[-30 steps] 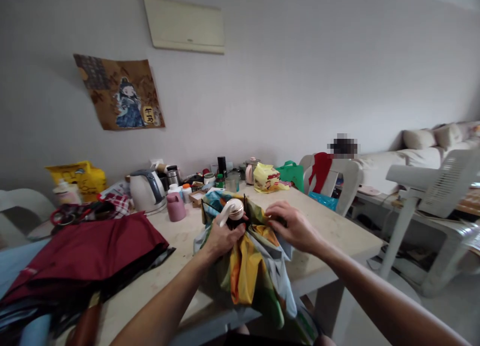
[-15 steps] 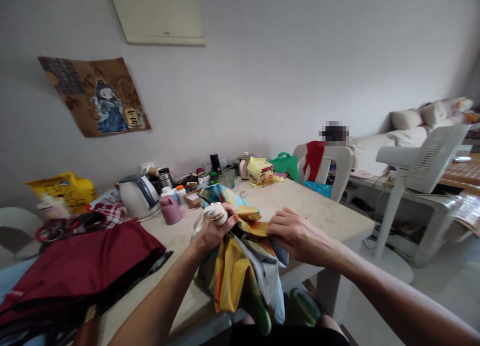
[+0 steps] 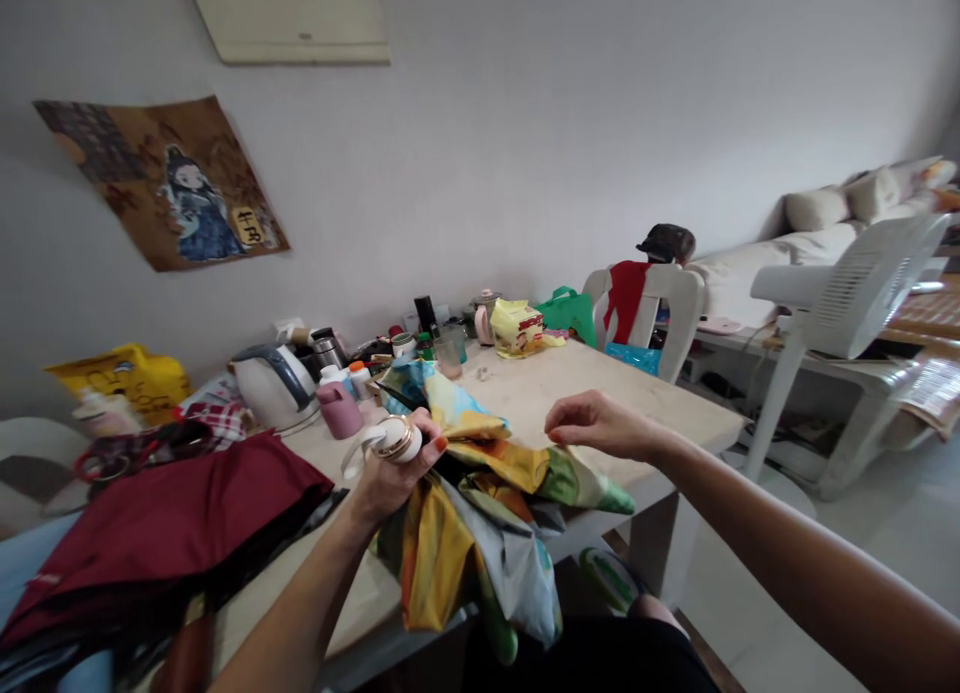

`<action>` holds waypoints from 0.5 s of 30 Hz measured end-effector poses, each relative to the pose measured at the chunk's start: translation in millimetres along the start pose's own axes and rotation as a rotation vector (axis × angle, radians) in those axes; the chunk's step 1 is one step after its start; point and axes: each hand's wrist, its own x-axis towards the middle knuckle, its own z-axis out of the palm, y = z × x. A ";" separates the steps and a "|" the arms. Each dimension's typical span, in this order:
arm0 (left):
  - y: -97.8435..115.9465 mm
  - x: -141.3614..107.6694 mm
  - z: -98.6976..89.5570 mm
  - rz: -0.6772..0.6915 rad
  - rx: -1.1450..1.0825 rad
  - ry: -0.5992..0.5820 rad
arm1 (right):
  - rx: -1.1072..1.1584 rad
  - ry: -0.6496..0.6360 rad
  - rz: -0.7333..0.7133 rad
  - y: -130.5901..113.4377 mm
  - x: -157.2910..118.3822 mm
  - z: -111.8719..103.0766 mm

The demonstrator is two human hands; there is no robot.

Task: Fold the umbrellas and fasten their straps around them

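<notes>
My left hand [image 3: 394, 473] grips the white, gold-ringed handle [image 3: 395, 439] of a colourful folding umbrella [image 3: 480, 513], whose yellow, green and grey cloth hangs over the table's near edge. My right hand [image 3: 596, 425] pinches a fold of the umbrella's cloth and holds it out to the right above the tabletop. The cloth is stretched between both hands.
A beige table [image 3: 600, 388] carries a dark red umbrella [image 3: 150, 523] at the left, a white kettle [image 3: 274, 388], a pink cup [image 3: 336, 410], bottles and a yellow packet [image 3: 516, 328]. A white chair [image 3: 652, 308] with red cloth and a white fan [image 3: 847, 293] stand at the right.
My right hand has pulled a fold of cloth out to the right, spreading it. My left hand has tilted the handle leftward. The view has shifted slightly.
</notes>
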 end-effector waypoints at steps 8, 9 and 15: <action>-2.3 1.3 3.8 -0.047 -0.054 -0.002 | -0.090 0.278 -0.004 -1.2 24.3 21.1; -2.3 1.7 4.5 -0.057 -0.058 0.003 | -0.092 0.364 -0.094 -10.2 17.2 21.1; -0.8 7.3 8.7 -0.117 -0.227 -0.001 | -0.639 0.323 -0.575 -54.2 -29.8 43.8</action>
